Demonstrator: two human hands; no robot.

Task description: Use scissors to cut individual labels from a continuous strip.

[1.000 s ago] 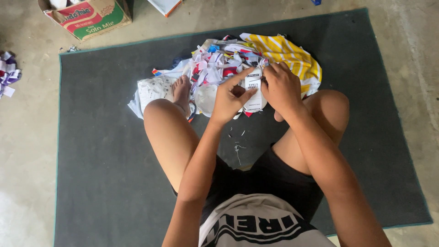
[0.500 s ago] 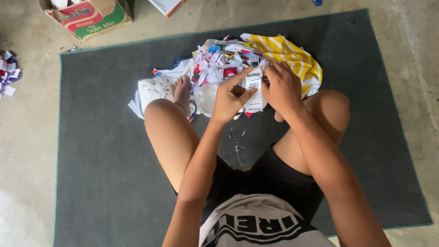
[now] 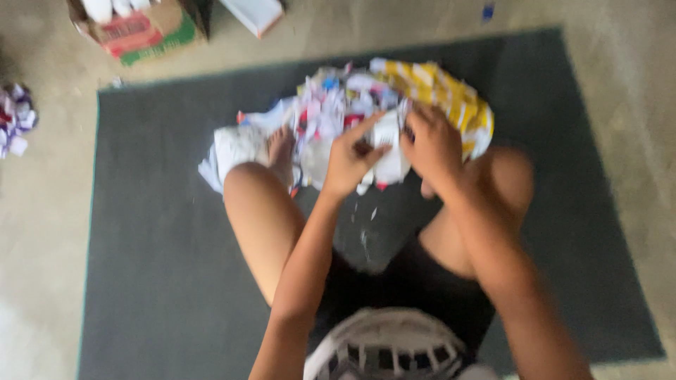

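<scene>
Grey concrete floor (image 3: 42,232) lies under a dark grey mat (image 3: 155,267), where a person sits with knees spread, seen from above in a blurred picture. Both sets of fingers are pinched together on one small white scrap of paper (image 3: 389,151): those of the left hand (image 3: 350,160) grip its left edge, with the forefinger stretched up across it, and those of the right hand (image 3: 431,144) are curled over its right edge. The scrap is held between the two hands, just above the near rim of a heap of torn paper (image 3: 331,105) in white, red and blue. Against the far right of that heap lies a yellow and white striped piece (image 3: 440,88). A bare foot (image 3: 282,151) rests at the heap's left edge, beside a crumpled white wrapper (image 3: 232,148). Tiny white flecks (image 3: 365,236) dot the mat between the thighs. Well apart, at the top left, stands an open cardboard box (image 3: 144,32) in red and green, with a white box (image 3: 253,13) near it. A small clump of paper bits (image 3: 14,119) lies on the floor at the far left.
</scene>
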